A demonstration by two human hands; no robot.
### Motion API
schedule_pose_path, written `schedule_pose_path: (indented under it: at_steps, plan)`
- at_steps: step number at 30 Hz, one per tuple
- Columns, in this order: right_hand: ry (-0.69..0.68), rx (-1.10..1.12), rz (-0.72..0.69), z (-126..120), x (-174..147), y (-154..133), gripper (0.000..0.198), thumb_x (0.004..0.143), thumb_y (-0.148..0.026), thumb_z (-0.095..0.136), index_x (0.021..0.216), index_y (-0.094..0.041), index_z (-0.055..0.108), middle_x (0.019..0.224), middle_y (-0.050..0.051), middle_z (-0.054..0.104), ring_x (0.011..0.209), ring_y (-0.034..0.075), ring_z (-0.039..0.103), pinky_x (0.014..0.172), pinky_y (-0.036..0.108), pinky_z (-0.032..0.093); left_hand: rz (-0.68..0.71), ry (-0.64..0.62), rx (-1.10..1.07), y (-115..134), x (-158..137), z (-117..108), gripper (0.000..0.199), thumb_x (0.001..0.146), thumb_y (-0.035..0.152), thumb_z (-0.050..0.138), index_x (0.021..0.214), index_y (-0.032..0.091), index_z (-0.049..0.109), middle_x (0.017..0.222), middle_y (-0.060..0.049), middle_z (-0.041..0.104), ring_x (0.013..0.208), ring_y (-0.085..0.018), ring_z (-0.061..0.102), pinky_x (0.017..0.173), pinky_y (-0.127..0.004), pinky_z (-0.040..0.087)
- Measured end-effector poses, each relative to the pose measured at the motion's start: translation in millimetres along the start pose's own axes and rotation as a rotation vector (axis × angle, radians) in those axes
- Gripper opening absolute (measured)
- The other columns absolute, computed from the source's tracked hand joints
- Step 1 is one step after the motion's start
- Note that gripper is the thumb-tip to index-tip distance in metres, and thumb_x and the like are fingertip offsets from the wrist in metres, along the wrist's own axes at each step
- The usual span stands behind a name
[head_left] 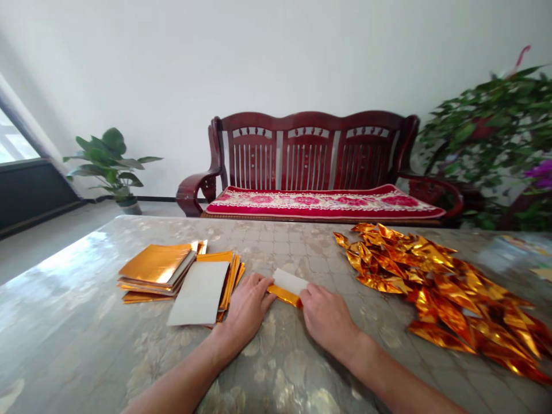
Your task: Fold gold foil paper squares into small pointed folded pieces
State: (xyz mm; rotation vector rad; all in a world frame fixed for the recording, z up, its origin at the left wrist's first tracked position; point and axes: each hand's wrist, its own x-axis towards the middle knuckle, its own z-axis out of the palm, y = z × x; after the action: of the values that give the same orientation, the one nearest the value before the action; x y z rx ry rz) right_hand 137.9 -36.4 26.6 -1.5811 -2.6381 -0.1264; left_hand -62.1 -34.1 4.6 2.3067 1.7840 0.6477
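Between my two hands lies a sheet of gold foil paper, its pale back facing up and its near edge folded over into a gold strip. My left hand grips the left end of that fold, with the fingertips closed on it. At the other end, my right hand pinches the fold with curled fingers. Just left of my left hand sits a stack of foil sheets, a pale side on top. Another stack with a shiny gold top stands beside it.
A heap of folded gold foil pieces spreads over the right of the patterned table. Clear plastic lies at the far right. Behind the table stand a dark red wooden bench and potted plants on either side.
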Motion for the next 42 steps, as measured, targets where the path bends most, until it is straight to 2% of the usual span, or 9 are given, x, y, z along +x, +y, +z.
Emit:
schedule_pose_path:
  at_steps: [8, 16, 24, 27, 29, 31, 34, 39, 42]
  plan:
    - [0.115, 0.242, 0.029, 8.1, 6.6, 10.3, 0.017, 0.093, -0.029, 0.053, 0.087, -0.022, 0.067, 0.091, 0.003, 0.068, 0.088, 0.019, 0.063, 0.069, 0.027, 0.040, 0.052, 0.071, -0.123, -5.2, 3.6, 6.3, 0.014, 0.089, 0.014, 0.059, 0.092, 0.022, 0.070, 0.100, -0.003, 0.066, 0.096, -0.019, 0.060, 0.087, -0.029, 0.046]
    - [0.166, 0.491, -0.184, 21.2, 9.1, 26.2, 0.044, 0.084, -0.003, 0.041, 0.108, -0.026, 0.069, 0.106, 0.001, 0.065, 0.098, 0.015, 0.059, 0.086, 0.024, 0.042, 0.078, 0.074, -0.176, -16.6, 7.2, 14.9, 0.023, 0.090, 0.007, 0.048, 0.088, 0.019, 0.068, 0.097, -0.005, 0.065, 0.093, -0.019, 0.061, 0.084, -0.028, 0.048]
    - [0.135, 0.332, -0.286, 21.5, 9.8, 25.7, 0.031, 0.094, -0.011, 0.045, 0.105, -0.023, 0.071, 0.097, 0.005, 0.065, 0.096, 0.019, 0.054, 0.087, 0.030, 0.041, 0.213, 0.113, 0.082, -9.3, 3.8, 9.8, 0.033, 0.084, -0.002, 0.047, 0.093, 0.021, 0.069, 0.123, -0.007, 0.062, 0.112, -0.024, 0.055, 0.094, -0.037, 0.045]
    - [0.108, 0.261, -0.235, 17.2, 6.3, 16.5, 0.026, 0.094, -0.012, 0.046, 0.099, -0.021, 0.070, 0.096, 0.006, 0.063, 0.095, 0.020, 0.055, 0.083, 0.029, 0.041, 0.379, 0.078, 0.132, 8.0, -3.0, 2.7, 0.024, 0.087, 0.004, 0.052, 0.094, 0.022, 0.065, 0.119, -0.003, 0.064, 0.113, -0.023, 0.053, 0.093, -0.038, 0.043]
    - [0.095, 0.238, -0.173, 14.9, 4.2, 10.0, 0.026, 0.093, -0.010, 0.045, 0.095, -0.021, 0.068, 0.096, 0.006, 0.063, 0.095, 0.019, 0.056, 0.081, 0.028, 0.041, 0.437, 0.026, 0.160, 20.1, -7.9, 0.0, 0.014, 0.090, 0.011, 0.054, 0.093, 0.021, 0.062, 0.105, -0.004, 0.067, 0.107, -0.023, 0.055, 0.091, -0.038, 0.043]
    - [0.062, 0.242, -0.113, 12.8, 2.7, 5.1, 0.026, 0.092, -0.007, 0.045, 0.091, -0.020, 0.068, 0.094, 0.005, 0.062, 0.091, 0.018, 0.057, 0.079, 0.027, 0.041, 0.450, -0.023, 0.210, 29.5, -11.8, -0.8, 0.009, 0.091, 0.014, 0.055, 0.086, 0.020, 0.059, 0.090, -0.004, 0.065, 0.097, -0.023, 0.056, 0.088, -0.040, 0.042]
    - [0.008, 0.259, -0.066, 9.6, 1.8, 3.1, 0.027, 0.090, -0.006, 0.044, 0.085, -0.020, 0.067, 0.090, 0.005, 0.062, 0.085, 0.016, 0.058, 0.075, 0.026, 0.041, 0.436, -0.026, 0.261, 34.7, -14.9, 0.8, 0.008, 0.092, 0.017, 0.054, 0.087, 0.019, 0.058, 0.089, -0.005, 0.064, 0.098, -0.025, 0.056, 0.091, -0.042, 0.040]
    - [0.099, 0.240, -0.168, 7.2, 2.3, 7.2, 0.024, 0.087, -0.005, 0.047, 0.090, -0.019, 0.066, 0.101, 0.006, 0.063, 0.101, 0.020, 0.053, 0.088, 0.031, 0.039, 0.453, -0.010, 0.281, 23.3, -9.8, 3.7, 0.005, 0.092, 0.016, 0.057, 0.091, 0.020, 0.060, 0.095, -0.006, 0.066, 0.113, -0.025, 0.053, 0.100, -0.042, 0.036]
    - [0.085, 0.258, -0.208, 7.7, 1.5, 5.0, 0.023, 0.088, -0.006, 0.048, 0.096, -0.019, 0.066, 0.101, 0.006, 0.063, 0.099, 0.020, 0.053, 0.088, 0.032, 0.040, 0.414, 0.003, 0.282, 13.8, -3.9, 2.1, 0.006, 0.092, 0.016, 0.058, 0.095, 0.020, 0.062, 0.098, -0.006, 0.067, 0.118, -0.026, 0.051, 0.100, -0.043, 0.036]
